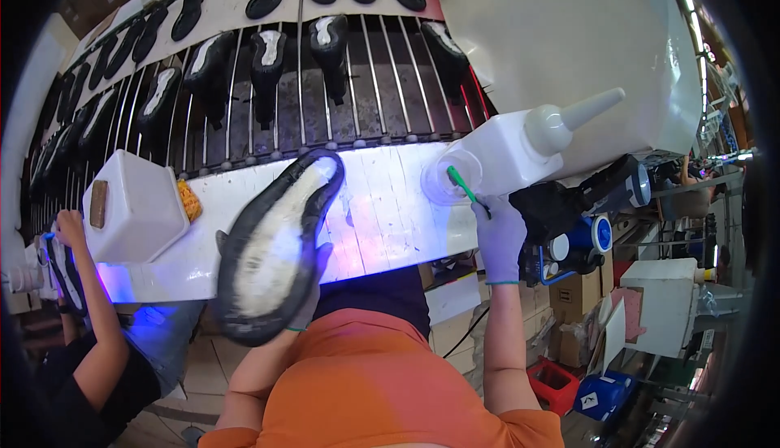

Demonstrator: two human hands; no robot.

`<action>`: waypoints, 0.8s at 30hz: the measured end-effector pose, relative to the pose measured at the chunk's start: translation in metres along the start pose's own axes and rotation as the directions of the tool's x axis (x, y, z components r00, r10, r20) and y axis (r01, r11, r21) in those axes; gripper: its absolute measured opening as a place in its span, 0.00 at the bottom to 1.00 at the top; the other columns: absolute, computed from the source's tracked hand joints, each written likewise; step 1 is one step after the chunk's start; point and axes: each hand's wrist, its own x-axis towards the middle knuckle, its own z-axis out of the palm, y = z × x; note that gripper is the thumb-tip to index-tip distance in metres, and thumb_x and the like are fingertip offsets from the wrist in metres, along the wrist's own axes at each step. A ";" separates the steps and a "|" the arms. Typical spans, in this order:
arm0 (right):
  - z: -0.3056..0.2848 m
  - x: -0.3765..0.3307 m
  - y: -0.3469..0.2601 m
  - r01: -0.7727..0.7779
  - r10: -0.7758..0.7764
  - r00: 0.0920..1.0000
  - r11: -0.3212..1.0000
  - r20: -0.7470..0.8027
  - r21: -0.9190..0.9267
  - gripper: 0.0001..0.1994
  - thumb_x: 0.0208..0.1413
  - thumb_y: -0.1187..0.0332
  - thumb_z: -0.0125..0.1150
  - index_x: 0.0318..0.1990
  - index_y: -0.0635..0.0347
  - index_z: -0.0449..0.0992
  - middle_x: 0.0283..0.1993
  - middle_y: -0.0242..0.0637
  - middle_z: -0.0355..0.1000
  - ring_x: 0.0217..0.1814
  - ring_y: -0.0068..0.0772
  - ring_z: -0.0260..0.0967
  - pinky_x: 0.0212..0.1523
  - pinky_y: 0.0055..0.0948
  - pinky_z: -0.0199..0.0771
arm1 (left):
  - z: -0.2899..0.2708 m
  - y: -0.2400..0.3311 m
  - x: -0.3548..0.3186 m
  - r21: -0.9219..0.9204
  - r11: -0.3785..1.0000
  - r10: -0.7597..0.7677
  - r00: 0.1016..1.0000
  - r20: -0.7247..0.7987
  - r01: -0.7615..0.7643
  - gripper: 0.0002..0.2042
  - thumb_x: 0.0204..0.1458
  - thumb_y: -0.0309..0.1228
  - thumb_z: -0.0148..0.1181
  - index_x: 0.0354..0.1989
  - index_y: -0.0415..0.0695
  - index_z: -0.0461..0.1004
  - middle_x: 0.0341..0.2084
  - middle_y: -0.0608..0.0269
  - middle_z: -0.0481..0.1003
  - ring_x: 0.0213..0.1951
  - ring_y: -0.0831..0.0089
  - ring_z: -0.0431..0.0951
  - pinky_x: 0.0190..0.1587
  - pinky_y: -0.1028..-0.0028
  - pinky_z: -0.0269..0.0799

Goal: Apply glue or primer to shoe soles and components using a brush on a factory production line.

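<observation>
Left hand (313,285) gloved, raised, fingers curled in a grip. Right hand (497,237) gloved, arm extended forward, fingers pinched closed.

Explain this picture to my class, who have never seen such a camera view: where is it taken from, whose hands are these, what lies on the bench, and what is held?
There is one picture, from a wide camera worn on a person's head, looking down; that is why straight edges bend. No machine does the work: both gloved hands belong to the wearer, in the orange shirt. The left hand holds a shoe sole, underside up, over the white bench. The right hand holds a green brush, its tip in a clear cup. Beside the cup lies a white nozzle bottle; a white box sits at the left. Behind, more soles rest on a wire rack. At lower left another person's arm shows.
</observation>
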 end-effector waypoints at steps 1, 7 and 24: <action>0.005 0.001 -0.002 0.036 -0.037 0.999 0.985 -0.004 -0.168 0.08 0.51 0.66 0.62 0.36 0.59 0.79 0.33 0.41 0.75 0.33 0.43 0.75 0.33 0.36 0.71 | -0.001 -0.004 -0.002 0.110 0.993 0.046 0.997 0.062 -0.052 0.25 0.54 0.33 0.60 0.59 0.38 0.64 0.53 0.57 0.70 0.56 0.64 0.67 0.63 0.64 0.56; 0.021 0.011 -0.010 0.101 -0.042 0.991 0.861 0.128 -0.499 0.08 0.53 0.63 0.59 0.35 0.56 0.76 0.28 0.40 0.71 0.31 0.45 0.73 0.30 0.41 0.71 | 0.018 -0.007 -0.012 0.309 0.951 -0.039 0.977 0.210 -0.029 0.26 0.55 0.39 0.59 0.60 0.41 0.64 0.55 0.57 0.68 0.58 0.63 0.65 0.64 0.62 0.54; 0.027 -0.007 0.028 -0.651 0.222 0.750 0.085 0.623 0.754 0.16 0.61 0.64 0.54 0.49 0.68 0.72 0.29 0.30 0.72 0.17 0.11 0.56 0.15 0.12 0.50 | -0.002 -0.039 -0.036 -0.168 0.925 -0.334 0.940 0.074 0.342 0.22 0.56 0.32 0.59 0.59 0.40 0.66 0.55 0.60 0.68 0.56 0.67 0.65 0.63 0.67 0.56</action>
